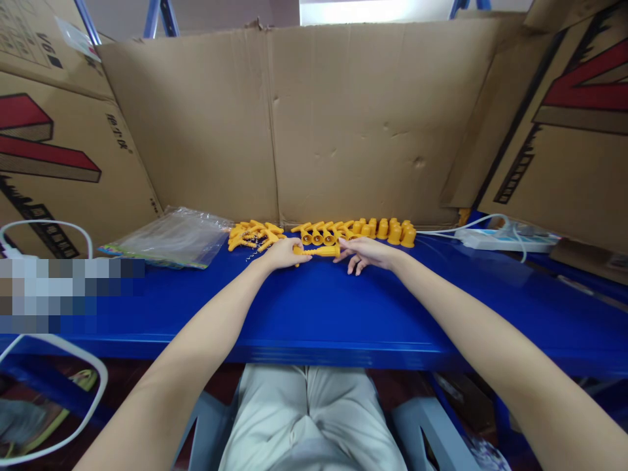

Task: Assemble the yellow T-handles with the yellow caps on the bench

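My left hand (283,254) pinches one end of a yellow plastic part (321,250), which lies level just above the blue table. It has a ridged, narrow shaft and a wider cup-like end on the right. My right hand (362,254) closes thumb and forefinger on that wider end, its other fingers loosely curled. Behind the hands runs a row of similar yellow parts (316,238) with round open ends towards me. Several yellow caps (394,232) stand upright behind my right hand. Beyond my left hand lies a pile of yellow handle-shaped pieces (252,235) with thin metal springs or chains.
A clear plastic bag (169,239) lies flat on the blue table (324,307) at left. Cardboard walls (353,118) enclose the back and sides. A white power strip (510,240) with cables is at right. A white cable (98,392) loops at lower left.
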`<state>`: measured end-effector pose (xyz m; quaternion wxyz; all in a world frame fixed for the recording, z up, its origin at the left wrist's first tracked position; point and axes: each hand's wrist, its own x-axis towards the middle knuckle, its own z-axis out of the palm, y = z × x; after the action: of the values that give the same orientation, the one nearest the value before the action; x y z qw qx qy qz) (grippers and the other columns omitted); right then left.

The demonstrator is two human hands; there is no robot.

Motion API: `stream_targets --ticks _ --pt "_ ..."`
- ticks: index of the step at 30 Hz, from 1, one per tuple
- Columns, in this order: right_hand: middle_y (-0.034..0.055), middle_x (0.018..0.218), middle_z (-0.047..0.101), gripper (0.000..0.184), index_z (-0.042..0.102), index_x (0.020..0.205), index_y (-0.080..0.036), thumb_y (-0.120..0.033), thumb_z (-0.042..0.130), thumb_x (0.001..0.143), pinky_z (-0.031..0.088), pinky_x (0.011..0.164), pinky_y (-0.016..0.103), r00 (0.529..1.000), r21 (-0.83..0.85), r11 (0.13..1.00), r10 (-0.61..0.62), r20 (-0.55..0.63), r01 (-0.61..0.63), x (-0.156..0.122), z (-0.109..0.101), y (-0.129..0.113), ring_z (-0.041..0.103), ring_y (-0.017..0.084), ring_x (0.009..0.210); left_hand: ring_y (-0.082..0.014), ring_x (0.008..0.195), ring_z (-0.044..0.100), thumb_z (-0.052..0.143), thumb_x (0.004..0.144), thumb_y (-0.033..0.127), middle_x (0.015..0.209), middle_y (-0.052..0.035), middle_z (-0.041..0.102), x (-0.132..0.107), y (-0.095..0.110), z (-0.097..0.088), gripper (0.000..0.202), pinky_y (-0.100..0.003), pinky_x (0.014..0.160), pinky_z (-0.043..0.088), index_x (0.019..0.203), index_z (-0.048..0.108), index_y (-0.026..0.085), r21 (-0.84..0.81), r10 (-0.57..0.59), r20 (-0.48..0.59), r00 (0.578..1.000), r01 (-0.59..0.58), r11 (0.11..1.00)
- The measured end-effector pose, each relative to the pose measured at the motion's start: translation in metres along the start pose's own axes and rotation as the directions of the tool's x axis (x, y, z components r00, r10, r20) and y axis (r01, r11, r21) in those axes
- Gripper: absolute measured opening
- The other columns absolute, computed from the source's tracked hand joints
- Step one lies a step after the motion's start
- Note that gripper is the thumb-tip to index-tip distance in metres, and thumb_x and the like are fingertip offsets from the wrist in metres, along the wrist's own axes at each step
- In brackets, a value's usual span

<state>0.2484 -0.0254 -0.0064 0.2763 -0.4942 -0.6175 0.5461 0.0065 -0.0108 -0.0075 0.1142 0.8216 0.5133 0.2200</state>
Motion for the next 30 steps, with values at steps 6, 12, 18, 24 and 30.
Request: stream_targets --ticks 6,12,18,24,30 --pt "0.0199 0.131 0.057 0.049 0.046 0.133 -0.015 -0.031 0.061 0.089 0.056 0.045 0.022 0.999 -0.004 1.0 -0.024 -0.036 0.024 -0.008 -0.01 -0.005 0.071 0.016 0.064 -0.0146 0.062 0.055 0.067 0.067 0.044 0.062 0.0022 0.06 0.0 0.001 0.0 0.029 -0.024 0.056 0.032 0.075 0.056 0.019 -0.001 0.004 0.006 1.0 -0.004 1.0" --pt "0.0182 0.124 0.062 0.066 0.047 0.135 -0.014 -0.024 0.075 0.076 0.057 0.049 0.022 0.998 -0.062 0.997 -0.046 -0.031 0.044 -0.006 -0.012 -0.002 0.071 0.015 0.064 -0.0148 0.062 0.054 0.067 0.066 0.047 0.063 0.002 0.06 0.002 -0.003 0.001 0.031 -0.024 0.056 0.032 0.075 0.056 0.019 -0.002 0.007 0.002 1.0 -0.007 1.0" --pt "0.0161 0.115 0.066 0.056 0.057 0.125 -0.014 -0.028 0.077 0.074 0.058 0.05 0.022 0.995 -0.096 0.993 -0.068 -0.077 0.061 0.0 -0.011 0.001 0.069 0.013 0.062 -0.0143 0.061 0.054 0.067 0.066 0.045 0.062 0.0026 0.058 0.001 -0.002 0.001 0.03 -0.024 0.056 0.032 0.075 0.056 0.019 -0.015 0.012 0.005 1.0 -0.012 1.0" --pt "0.0138 0.108 0.068 0.046 0.059 0.117 -0.014 -0.031 0.075 0.076 0.057 0.048 0.021 0.994 -0.07 0.995 -0.077 -0.077 0.072 0.002 -0.01 0.003 0.07 0.015 0.065 -0.0142 0.06 0.053 0.068 0.066 0.046 0.059 0.0034 0.057 0.001 0.001 0.001 0.031 -0.024 0.056 0.032 0.075 0.055 0.019 -0.023 -0.005 0.016 1.0 0.005 1.0" --pt "0.0112 0.106 0.069 0.033 0.059 0.11 -0.015 -0.02 0.071 0.08 0.06 0.06 0.024 0.995 0.067 0.994 -0.087 -0.044 0.09 0.001 -0.002 0.002 0.071 0.017 0.075 -0.014 0.059 0.053 0.067 0.066 0.046 0.057 0.0039 0.055 0.002 -0.002 0.002 0.031 -0.024 0.057 0.033 0.074 0.054 0.019 -0.045 0.026 0.011 1.0 -0.025 0.999"
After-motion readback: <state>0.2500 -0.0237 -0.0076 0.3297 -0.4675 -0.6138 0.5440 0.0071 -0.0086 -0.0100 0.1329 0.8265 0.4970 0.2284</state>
